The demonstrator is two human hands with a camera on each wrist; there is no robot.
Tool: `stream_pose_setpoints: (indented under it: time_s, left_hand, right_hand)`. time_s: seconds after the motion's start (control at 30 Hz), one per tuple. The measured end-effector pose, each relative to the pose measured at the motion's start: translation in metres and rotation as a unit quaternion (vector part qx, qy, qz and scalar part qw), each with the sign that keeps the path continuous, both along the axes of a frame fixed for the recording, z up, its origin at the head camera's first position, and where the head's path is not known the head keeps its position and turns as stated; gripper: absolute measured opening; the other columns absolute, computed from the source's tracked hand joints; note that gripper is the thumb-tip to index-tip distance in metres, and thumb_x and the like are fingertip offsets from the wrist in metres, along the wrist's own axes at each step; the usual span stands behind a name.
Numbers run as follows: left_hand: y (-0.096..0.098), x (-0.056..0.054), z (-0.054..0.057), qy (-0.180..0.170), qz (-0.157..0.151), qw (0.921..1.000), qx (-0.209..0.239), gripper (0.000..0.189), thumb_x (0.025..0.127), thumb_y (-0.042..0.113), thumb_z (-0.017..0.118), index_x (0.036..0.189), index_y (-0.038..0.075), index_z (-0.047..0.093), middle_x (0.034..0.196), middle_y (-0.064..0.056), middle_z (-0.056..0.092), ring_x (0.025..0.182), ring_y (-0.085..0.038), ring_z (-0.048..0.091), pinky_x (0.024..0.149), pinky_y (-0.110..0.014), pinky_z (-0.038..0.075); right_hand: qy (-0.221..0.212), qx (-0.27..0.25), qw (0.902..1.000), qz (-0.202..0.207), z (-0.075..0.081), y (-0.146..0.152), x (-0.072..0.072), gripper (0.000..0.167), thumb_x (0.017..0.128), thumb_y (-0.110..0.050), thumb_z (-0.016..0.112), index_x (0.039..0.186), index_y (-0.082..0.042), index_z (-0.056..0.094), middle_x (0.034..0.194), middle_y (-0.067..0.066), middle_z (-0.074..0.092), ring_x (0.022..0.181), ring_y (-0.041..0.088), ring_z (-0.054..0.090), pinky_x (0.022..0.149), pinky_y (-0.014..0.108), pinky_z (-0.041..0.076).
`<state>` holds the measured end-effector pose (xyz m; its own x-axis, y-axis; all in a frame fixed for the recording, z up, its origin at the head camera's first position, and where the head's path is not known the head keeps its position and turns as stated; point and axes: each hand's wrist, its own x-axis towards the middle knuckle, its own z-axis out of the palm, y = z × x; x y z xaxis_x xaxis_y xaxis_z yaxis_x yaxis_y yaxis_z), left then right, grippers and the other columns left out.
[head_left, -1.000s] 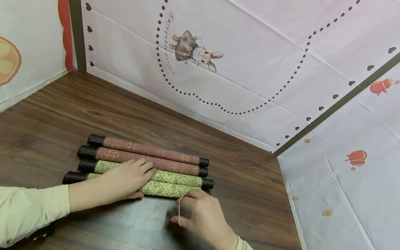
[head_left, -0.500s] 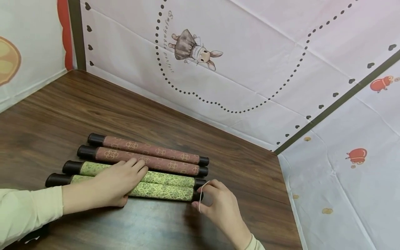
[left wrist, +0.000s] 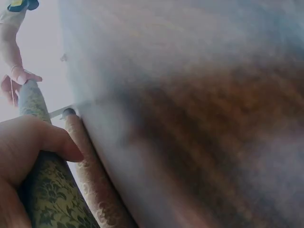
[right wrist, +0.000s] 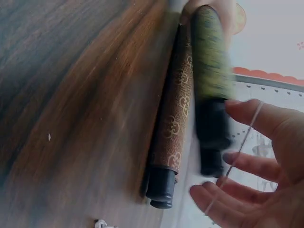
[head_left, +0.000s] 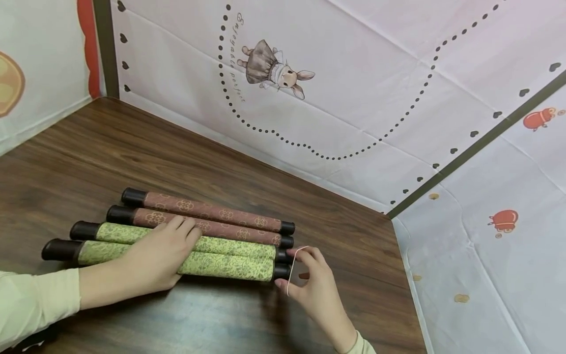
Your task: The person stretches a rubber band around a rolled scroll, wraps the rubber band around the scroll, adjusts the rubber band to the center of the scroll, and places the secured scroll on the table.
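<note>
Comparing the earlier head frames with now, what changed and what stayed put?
The two yellow-green floral rolls with black ends slid left in the head view, along with the person's left hand. The right hand moved right to their ends. Unchanged: the thin white elastic band stretched on the right hand, and the two maroon patterned rolls with black ends.

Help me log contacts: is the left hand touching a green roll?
Touching. The left wrist view shows it: the left hand grips a green roll, its thumb lying across the patterned surface.
</note>
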<state>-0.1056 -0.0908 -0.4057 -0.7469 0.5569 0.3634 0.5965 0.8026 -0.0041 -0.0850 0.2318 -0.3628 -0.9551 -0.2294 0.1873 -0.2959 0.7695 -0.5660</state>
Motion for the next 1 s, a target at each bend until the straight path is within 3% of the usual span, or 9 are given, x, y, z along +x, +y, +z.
stream_pose_setpoints:
  time_s: [0.1, 0.2, 0.27, 0.4, 0.5, 0.67, 0.87, 1.0]
  left_hand:
    - [-0.002, 0.001, 0.006, 0.003, 0.005, 1.0000, 0.008, 0.067, 0.050, 0.025, 0.088, 0.104, 0.001, 0.057, 0.094, -0.011, 0.062, 0.086, -0.027, 0.059, 0.077, -0.045, 0.057]
    - [-0.001, 0.002, 0.008, 0.009, 0.010, 0.9999, 0.011, 0.068, 0.049, 0.027, 0.089, 0.105, 0.004, 0.056, 0.094, -0.009, 0.064, 0.086, -0.026, 0.061, 0.077, -0.044, 0.056]
    - [0.000, 0.004, 0.009, 0.011, 0.010, 0.9998, 0.015, 0.069, 0.049, 0.024, 0.088, 0.107, 0.004, 0.057, 0.096, -0.010, 0.065, 0.088, -0.027, 0.062, 0.078, -0.046, 0.056]
    - [0.004, 0.007, 0.007, 0.019, 0.005, 0.9998, 0.012, 0.068, 0.051, 0.017, 0.083, 0.112, 0.002, 0.058, 0.100, -0.011, 0.064, 0.091, -0.029, 0.062, 0.076, -0.045, 0.055]
    - [0.006, 0.008, 0.004, 0.039, -0.006, 0.9992, 0.000, 0.066, 0.054, 0.011, 0.078, 0.117, 0.000, 0.058, 0.103, -0.013, 0.065, 0.093, -0.029, 0.062, 0.073, -0.041, 0.053]
    - [0.004, 0.008, 0.001, 0.084, -0.036, 0.9958, -0.008, 0.066, 0.058, 0.009, 0.078, 0.120, 0.001, 0.058, 0.105, -0.013, 0.064, 0.094, -0.027, 0.061, 0.075, -0.039, 0.050]
    - [0.000, 0.008, 0.002, 0.114, -0.063, 0.9914, -0.003, 0.066, 0.058, 0.009, 0.078, 0.120, 0.002, 0.057, 0.103, -0.012, 0.063, 0.089, -0.025, 0.059, 0.073, -0.037, 0.048]
    - [-0.002, 0.008, 0.004, 0.110, -0.070, 0.9914, -0.007, 0.065, 0.057, 0.008, 0.079, 0.119, 0.003, 0.058, 0.103, -0.010, 0.064, 0.089, -0.023, 0.059, 0.073, -0.036, 0.048]
  right_hand:
    - [-0.011, -0.064, 0.9976, -0.021, 0.001, -0.002, -0.001, 0.065, 0.068, -0.022, 0.089, 0.127, -0.024, 0.063, 0.125, -0.003, 0.058, 0.109, 0.017, 0.064, 0.074, 0.027, 0.061]
    - [-0.043, -0.164, 0.9847, -0.041, 0.001, -0.006, -0.001, 0.071, 0.070, -0.017, 0.088, 0.133, -0.023, 0.059, 0.129, 0.002, 0.058, 0.110, 0.016, 0.064, 0.077, 0.026, 0.061]
    - [-0.075, -0.246, 0.9648, -0.055, -0.002, -0.011, 0.000, 0.070, 0.073, -0.011, 0.085, 0.135, -0.022, 0.056, 0.130, 0.006, 0.059, 0.109, 0.015, 0.064, 0.079, 0.024, 0.060]
    - [-0.125, -0.395, 0.9059, -0.090, -0.010, -0.025, 0.001, 0.064, 0.077, -0.004, 0.078, 0.135, -0.013, 0.052, 0.133, 0.013, 0.058, 0.109, 0.015, 0.060, 0.085, 0.024, 0.056]
    - [-0.137, -0.437, 0.8815, -0.116, -0.015, -0.033, 0.003, 0.058, 0.078, -0.004, 0.077, 0.130, -0.008, 0.053, 0.131, 0.011, 0.059, 0.109, 0.014, 0.058, 0.086, 0.025, 0.054]
    - [-0.132, -0.449, 0.8736, -0.133, -0.016, -0.033, 0.001, 0.039, 0.081, -0.004, 0.075, 0.117, -0.003, 0.060, 0.116, 0.006, 0.066, 0.102, 0.015, 0.066, 0.089, 0.026, 0.055]
    - [-0.134, -0.475, 0.8631, -0.106, -0.012, -0.025, -0.003, 0.010, 0.088, 0.003, 0.061, 0.097, -0.003, 0.060, 0.095, 0.003, 0.067, 0.088, 0.016, 0.071, 0.088, 0.029, 0.059]
    - [-0.128, -0.472, 0.8648, -0.115, -0.012, -0.020, -0.006, 0.014, 0.089, 0.009, 0.048, 0.088, -0.004, 0.055, 0.088, 0.004, 0.064, 0.078, 0.015, 0.068, 0.078, 0.032, 0.061]
